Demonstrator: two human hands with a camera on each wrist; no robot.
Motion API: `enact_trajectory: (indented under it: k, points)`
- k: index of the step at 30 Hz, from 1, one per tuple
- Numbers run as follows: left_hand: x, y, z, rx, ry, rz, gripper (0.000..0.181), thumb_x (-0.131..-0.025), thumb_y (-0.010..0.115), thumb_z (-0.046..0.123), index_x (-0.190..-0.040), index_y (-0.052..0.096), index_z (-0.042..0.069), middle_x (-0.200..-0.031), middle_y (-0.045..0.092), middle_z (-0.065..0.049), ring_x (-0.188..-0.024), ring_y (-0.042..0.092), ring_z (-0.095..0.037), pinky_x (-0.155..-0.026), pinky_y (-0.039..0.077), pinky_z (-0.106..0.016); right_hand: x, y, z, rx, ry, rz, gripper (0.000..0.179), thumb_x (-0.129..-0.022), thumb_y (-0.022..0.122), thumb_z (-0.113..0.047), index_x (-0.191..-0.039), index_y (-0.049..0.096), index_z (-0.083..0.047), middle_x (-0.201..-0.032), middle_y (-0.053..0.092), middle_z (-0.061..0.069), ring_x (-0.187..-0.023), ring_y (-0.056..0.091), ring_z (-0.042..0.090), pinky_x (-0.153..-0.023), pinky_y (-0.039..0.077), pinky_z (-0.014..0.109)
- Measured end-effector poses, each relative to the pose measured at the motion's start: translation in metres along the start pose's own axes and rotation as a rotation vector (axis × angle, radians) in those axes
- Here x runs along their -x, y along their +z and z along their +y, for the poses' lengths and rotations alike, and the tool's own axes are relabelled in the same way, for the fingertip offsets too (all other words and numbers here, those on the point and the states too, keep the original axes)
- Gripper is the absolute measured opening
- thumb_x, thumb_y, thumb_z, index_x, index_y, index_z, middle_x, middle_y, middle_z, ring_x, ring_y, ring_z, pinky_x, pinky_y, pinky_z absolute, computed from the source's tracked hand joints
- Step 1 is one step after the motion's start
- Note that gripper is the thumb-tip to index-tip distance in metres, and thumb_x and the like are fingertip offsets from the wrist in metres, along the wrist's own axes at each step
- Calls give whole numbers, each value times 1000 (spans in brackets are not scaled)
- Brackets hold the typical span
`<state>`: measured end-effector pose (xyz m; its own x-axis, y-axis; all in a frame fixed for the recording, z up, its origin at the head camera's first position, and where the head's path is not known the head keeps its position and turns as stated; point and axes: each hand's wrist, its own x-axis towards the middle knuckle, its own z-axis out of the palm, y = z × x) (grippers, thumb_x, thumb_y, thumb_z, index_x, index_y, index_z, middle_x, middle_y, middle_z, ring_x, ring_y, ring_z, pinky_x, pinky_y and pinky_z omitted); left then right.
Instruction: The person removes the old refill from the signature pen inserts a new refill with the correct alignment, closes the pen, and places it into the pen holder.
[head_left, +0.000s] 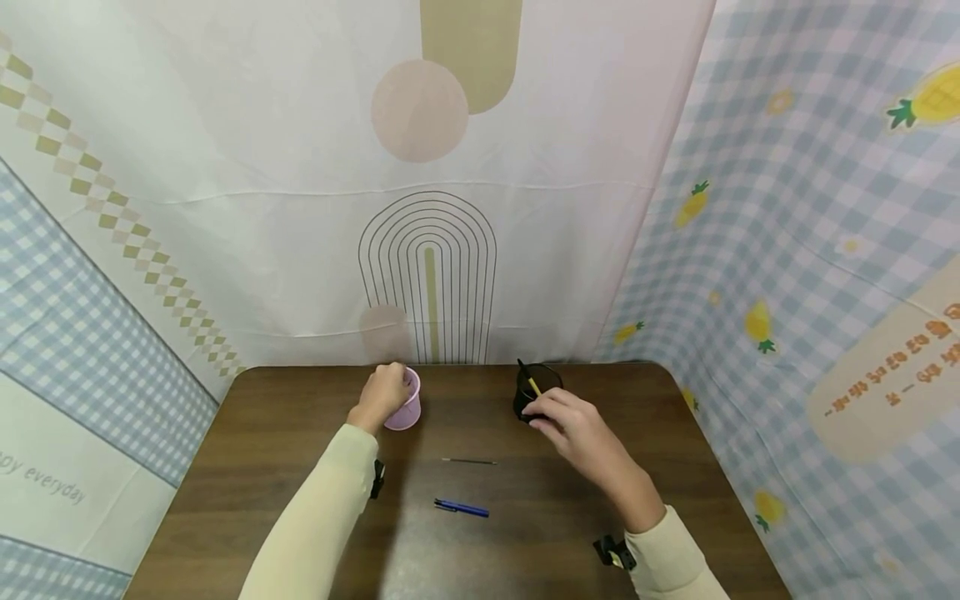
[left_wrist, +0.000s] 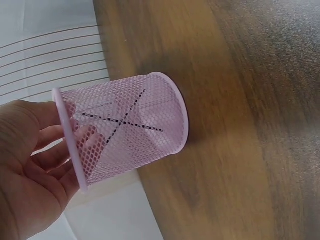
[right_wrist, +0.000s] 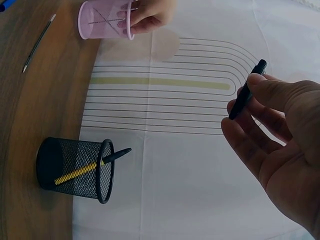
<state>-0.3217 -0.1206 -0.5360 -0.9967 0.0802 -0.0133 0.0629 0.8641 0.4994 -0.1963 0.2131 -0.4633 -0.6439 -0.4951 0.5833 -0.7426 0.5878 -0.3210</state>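
In the left wrist view, the fingers of my left hand (left_wrist: 37, 165) reach inside the rim of a pink mesh pen cup (left_wrist: 120, 160), partly veiled by the mesh. Two thin dark rods (left_wrist: 145, 126) show crossed through its wall. My right hand (right_wrist: 285, 135) pinches a short black pen (right_wrist: 244, 96) between thumb and fingertips, apart from the black mesh pen cup (right_wrist: 70, 167) in the right wrist view. A yellow pen with a black end (right_wrist: 82, 172) leans inside that black cup. From the head view, the right hand (head_left: 581, 429) overlaps the black cup's near side.
On the brown table (head_left: 300, 517) between my arms lie a thin pen refill (head_left: 470, 461) and, nearer to me, a blue pen (head_left: 461, 507). Behind the table's far edge hangs a white printed cloth (head_left: 300, 267). A checked cloth (head_left: 750, 208) hangs along the right side.
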Motion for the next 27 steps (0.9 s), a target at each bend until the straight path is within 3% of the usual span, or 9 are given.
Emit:
enact_trajectory:
  k: [10, 22, 27]
  points:
    - [-6, 9, -5, -50, 26, -18, 36, -87, 63, 4, -60, 42, 14, -71, 56, -10, -69, 54, -26, -66, 52, -43, 1, -1, 2, 1, -3, -7, 25, -84, 81, 0, -104, 74, -12, -103, 70, -1, -89, 69, 12, -72, 58, 25]
    - [-11, 14, -6, -46, 23, -35, 31, -88, 63, 2, -61, 51, 12, -77, 65, -14, -71, 60, -28, -68, 54, -45, 3, -3, 2, 1, 10, -25, 22, -86, 80, -2, -104, 74, -12, -104, 69, -2, -90, 68, 11, -73, 58, 25]
    - [-9, 12, -3, -43, 37, -13, 27, -87, 64, 1, -63, 54, 10, -82, 68, -18, -73, 63, -30, -69, 55, -46, 4, -4, 2, 0, 11, -20, 23, -85, 80, 0, -104, 74, -11, -103, 69, -2, -88, 67, 10, -71, 57, 23]
